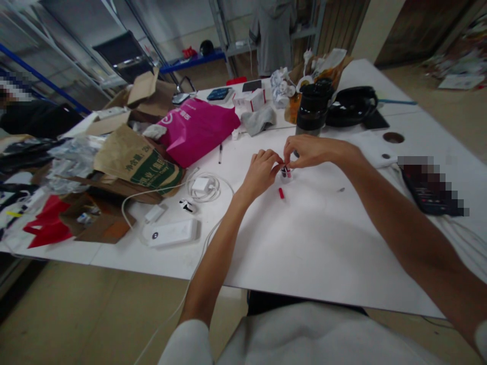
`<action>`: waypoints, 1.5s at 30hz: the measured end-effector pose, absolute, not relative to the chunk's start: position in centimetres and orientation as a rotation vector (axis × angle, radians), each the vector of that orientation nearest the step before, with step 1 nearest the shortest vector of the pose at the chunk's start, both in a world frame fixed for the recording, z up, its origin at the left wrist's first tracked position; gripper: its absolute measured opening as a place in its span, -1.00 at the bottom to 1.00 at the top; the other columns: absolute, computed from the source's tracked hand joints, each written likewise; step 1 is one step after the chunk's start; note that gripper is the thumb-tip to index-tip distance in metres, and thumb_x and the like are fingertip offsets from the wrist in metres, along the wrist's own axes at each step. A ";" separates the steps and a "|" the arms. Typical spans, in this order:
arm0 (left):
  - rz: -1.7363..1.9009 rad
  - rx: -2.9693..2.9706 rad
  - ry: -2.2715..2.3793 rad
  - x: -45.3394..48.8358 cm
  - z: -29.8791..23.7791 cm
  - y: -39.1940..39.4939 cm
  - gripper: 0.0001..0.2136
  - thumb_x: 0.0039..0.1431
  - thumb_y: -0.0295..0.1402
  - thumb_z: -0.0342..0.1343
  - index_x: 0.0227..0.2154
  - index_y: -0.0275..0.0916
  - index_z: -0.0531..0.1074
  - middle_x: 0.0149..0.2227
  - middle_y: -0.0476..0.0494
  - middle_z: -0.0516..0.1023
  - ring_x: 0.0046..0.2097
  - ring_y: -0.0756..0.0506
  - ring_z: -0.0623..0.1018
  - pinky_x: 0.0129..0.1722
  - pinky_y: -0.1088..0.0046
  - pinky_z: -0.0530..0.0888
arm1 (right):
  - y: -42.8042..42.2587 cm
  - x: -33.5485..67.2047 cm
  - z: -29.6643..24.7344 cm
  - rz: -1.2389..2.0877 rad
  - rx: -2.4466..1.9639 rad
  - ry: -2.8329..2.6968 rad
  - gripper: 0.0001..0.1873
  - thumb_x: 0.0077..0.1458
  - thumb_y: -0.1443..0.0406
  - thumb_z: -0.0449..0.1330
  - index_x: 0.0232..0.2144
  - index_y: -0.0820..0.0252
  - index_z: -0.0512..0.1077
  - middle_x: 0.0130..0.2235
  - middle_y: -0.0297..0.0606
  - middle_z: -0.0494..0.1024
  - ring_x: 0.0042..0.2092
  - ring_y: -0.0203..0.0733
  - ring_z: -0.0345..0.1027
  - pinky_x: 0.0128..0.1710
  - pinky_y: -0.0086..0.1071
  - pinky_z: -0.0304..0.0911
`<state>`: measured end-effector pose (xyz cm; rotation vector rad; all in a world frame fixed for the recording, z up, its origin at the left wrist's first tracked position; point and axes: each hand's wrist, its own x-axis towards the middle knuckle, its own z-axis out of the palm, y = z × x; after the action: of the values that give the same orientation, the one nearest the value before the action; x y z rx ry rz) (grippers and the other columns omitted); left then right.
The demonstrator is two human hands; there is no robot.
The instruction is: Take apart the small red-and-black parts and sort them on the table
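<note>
Fingers point(275, 164) of the left hand point(262, 175) and of the right hand point(309, 151) meet tip to tip, both sets pinching the small item point(286, 173) from opposite sides. Item stands on the white tabletop point(323, 238), mid-field, just in front of the black tumbler point(314, 106). Forearms reach in from the near edge.

Step in hand, as judged: fine two-handed work on the item, one hand steadying, the other working its top (which does which cannot be told at this size). A small red piece point(281, 193) lies loose on the tabletop just beside the left hand, apart from the item; possibly a cap belonging to it.

Next move calls for: a firm low hold so the item does not tip, light force at the top, and the red piece within easy reach.

Appearance: short, upright, dark body with red or pink showing near the fingertips, which hide most of it. Make and type not legible.
</note>
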<state>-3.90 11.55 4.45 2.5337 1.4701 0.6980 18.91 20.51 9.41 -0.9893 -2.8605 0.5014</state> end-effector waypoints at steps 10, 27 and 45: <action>0.616 2.517 1.400 -3.6 4.8 13.2 -0.90 0.63 -0.34 0.28 0.00 -0.15 0.70 0.08 -0.26 0.69 0.18 -0.33 0.59 0.26 0.04 0.47 | 19.5 18.7 10.4 0.445 -1.167 -2.896 -0.77 0.20 0.23 0.44 -0.12 0.09 0.85 -0.08 -0.08 0.82 0.02 0.15 0.66 0.00 -0.14 0.47; 0.606 2.574 1.390 -4.3 5.8 12.3 -0.89 0.60 -0.37 0.26 0.01 -0.14 0.70 0.13 -0.30 0.67 0.24 -0.37 0.54 0.30 -0.04 0.47 | 19.5 18.5 10.0 0.525 -1.047 -2.869 -0.80 0.18 0.20 0.50 -0.15 0.04 0.85 -0.10 -0.16 0.83 0.02 0.12 0.68 0.10 -0.15 0.47; 0.613 2.566 1.409 -4.4 5.7 12.2 -0.89 0.57 -0.38 0.29 0.02 -0.14 0.70 0.10 -0.28 0.66 0.21 -0.35 0.55 0.29 -0.02 0.46 | 19.4 19.0 10.6 0.540 -1.044 -2.860 -0.75 0.26 0.14 0.45 -0.11 0.07 0.85 -0.01 -0.10 0.83 0.03 0.11 0.67 0.09 -0.12 0.48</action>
<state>-4.41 12.23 5.66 2.5660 1.4093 0.6127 18.96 19.45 10.65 -1.0436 -2.8601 0.5402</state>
